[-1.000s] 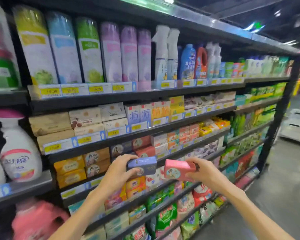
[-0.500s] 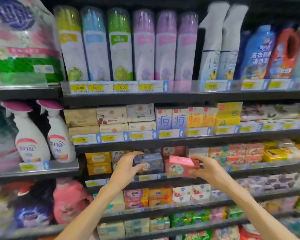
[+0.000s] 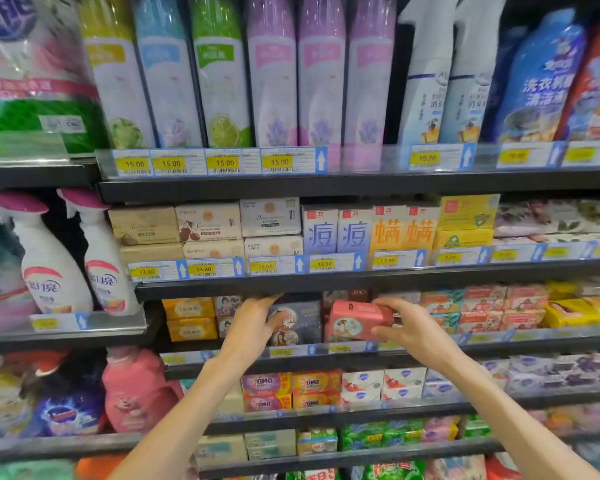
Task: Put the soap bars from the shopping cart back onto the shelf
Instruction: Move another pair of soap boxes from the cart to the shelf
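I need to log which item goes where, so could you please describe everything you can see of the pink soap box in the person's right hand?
The pink soap box is a small rectangular carton, apparently cardboard, with a round illustrated figure on its front face and small print on top that is too blurred to read. It is tilted, front face toward the camera, at the edge of the third shelf. The right hand pinches its right end, fingers on top and thumb below. Its left edge sits close beside the dark blue-grey box under the left hand.
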